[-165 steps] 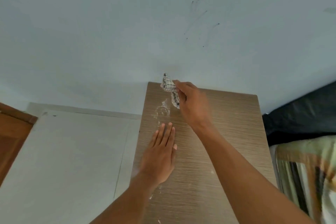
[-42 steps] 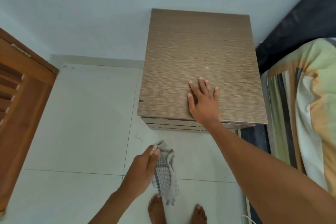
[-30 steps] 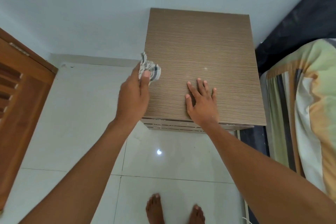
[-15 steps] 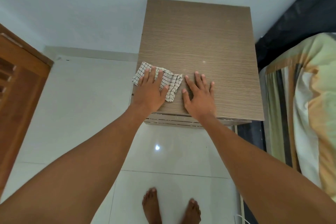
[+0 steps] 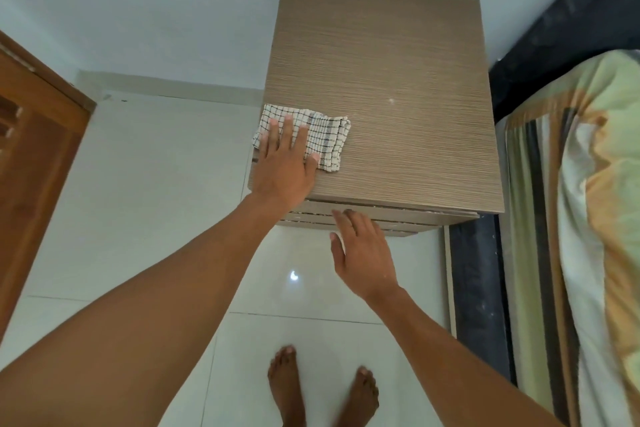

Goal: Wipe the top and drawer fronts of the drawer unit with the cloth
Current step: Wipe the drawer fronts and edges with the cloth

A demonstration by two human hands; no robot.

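Cloth: checked, spread flat at near-left corner of drawer unit top, pinned under left hand, fingers splayed for broad wiping contact. Right hand: open, empty, off unit, near drawer fronts.

There is one drawer unit, one cloth, one bed, one door, two hands and two bare feet.
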